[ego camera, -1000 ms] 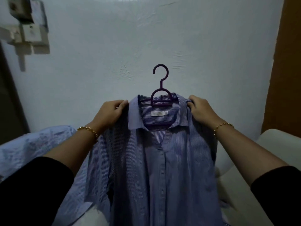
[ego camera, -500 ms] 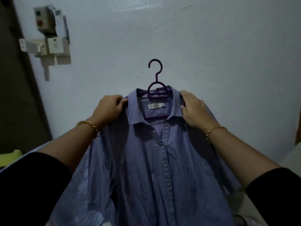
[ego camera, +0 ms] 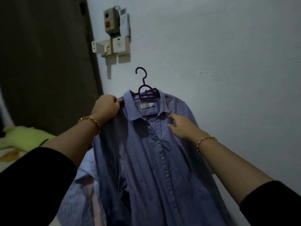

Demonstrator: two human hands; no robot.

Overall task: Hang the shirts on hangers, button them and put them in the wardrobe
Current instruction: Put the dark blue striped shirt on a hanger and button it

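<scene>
At far left a green soft thing (ego camera: 24, 136) lies blurred, cut off by the edge, below a dark panel (ego camera: 45, 62) too dim to make out. Low down, a pale shirt (ego camera: 81, 193) is half hidden behind the left arm. The left hand (ego camera: 106, 107) curls its fingers round the striped shirt (ego camera: 146, 160) at the shoulder, just left of the collar. On the wall (ego camera: 211, 46) is a switch box (ego camera: 112, 20), its markings unreadable. The shirt hangs on a purple hanger (ego camera: 143, 88), held up before the wall. Its neck label (ego camera: 146, 106) is too blurred to read. The right hand (ego camera: 182, 128), fingers loosely spread, touches the shirt under the collar, gripping nothing.
</scene>
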